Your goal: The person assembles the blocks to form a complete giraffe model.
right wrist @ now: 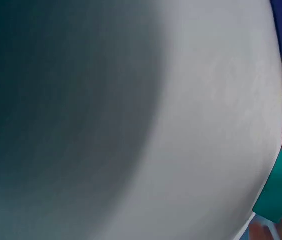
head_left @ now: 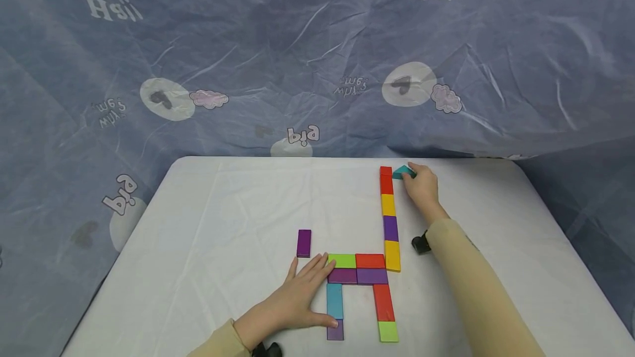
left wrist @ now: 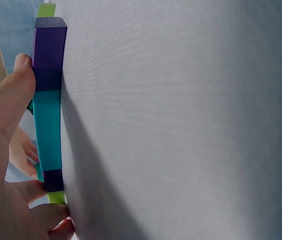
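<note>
At the table's far side, my right hand (head_left: pixel 424 190) pinches a teal triangular block (head_left: pixel 402 172) beside the top of an upright column of red (head_left: pixel 386 183), yellow (head_left: pixel 388 205) and purple (head_left: pixel 390 228) blocks. That teal block (right wrist: pixel 278 186) also shows in the right wrist view. My left hand (head_left: pixel 295 302) rests with fingers spread along the left side of the block figure. Its fingertips touch the lime block (head_left: pixel 343 260), and its thumb lies at the lower purple block (head_left: pixel 335 333). A blue block (head_left: pixel 334 302) stands between them. Red (head_left: pixel 383 302) and lime (head_left: pixel 388 331) blocks form the other leg.
A separate purple block (head_left: pixel 303 243) lies left of the figure, just beyond the left fingers. The white tabletop (head_left: pixel 238 225) ends at a far edge before a patterned blue-grey cloth (head_left: pixel 307 70). Black wrist devices (head_left: pixel 420 243) sit by both sleeves.
</note>
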{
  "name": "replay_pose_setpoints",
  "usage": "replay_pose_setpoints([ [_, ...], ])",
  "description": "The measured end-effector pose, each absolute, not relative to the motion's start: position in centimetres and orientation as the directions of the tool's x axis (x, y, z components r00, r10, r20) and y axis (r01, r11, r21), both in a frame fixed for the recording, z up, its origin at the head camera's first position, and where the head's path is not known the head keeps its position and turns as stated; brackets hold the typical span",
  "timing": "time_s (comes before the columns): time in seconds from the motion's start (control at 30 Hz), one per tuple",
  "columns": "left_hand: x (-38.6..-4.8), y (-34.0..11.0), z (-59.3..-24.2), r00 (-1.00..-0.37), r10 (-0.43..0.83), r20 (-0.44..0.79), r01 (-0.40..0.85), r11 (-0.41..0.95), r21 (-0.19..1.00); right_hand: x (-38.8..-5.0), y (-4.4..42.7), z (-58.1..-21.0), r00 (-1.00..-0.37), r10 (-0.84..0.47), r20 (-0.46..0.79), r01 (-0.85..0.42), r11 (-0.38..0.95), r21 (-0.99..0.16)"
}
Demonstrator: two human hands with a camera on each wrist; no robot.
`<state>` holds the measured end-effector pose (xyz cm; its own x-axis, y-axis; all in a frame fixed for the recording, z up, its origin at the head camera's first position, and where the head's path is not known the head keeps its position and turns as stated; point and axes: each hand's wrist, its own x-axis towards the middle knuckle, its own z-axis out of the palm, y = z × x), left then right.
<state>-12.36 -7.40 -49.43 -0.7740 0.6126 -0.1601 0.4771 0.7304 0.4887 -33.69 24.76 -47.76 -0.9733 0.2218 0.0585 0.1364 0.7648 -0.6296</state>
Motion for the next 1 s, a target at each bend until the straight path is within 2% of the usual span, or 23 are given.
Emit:
replay_pose_setpoints([
  [0.17, -12.5, -7.4, -49.4, -0.776, 0.609, -0.165, 0.473, 0.734, 0.487, -33.9, 24.3, -47.2, -0.994, 0.060, 0.092, 0.002, 0.846, -0.534],
  [0.4, -12.5, -7.5, -49.6, -0.775, 0.611, -0.159, 0.478, 0.733, 0.485, -34.6, 23.2, -46.6, -0.992, -0.115, -0.053, -0.090, 0.931, -0.354],
  [0.6, -12.4, -7.4, -49.5, -0.773, 0.610, -0.172, 0.470, 0.734, 0.491, -34.5, 22.7, -46.9, -0.975, -0.187, -0.124, -0.153, 0.958, -0.240],
  [0.77, -12.4, -7.4, -49.5, -0.773, 0.610, -0.171, 0.476, 0.737, 0.479, -34.3, 22.6, -46.9, -0.972, -0.198, -0.126, -0.167, 0.961, -0.220],
  [1.0, -12.4, -7.4, -49.5, -0.775, 0.608, -0.173, 0.473, 0.739, 0.479, -34.3, 22.7, -46.8, -0.974, -0.197, -0.114, -0.163, 0.953, -0.254],
])
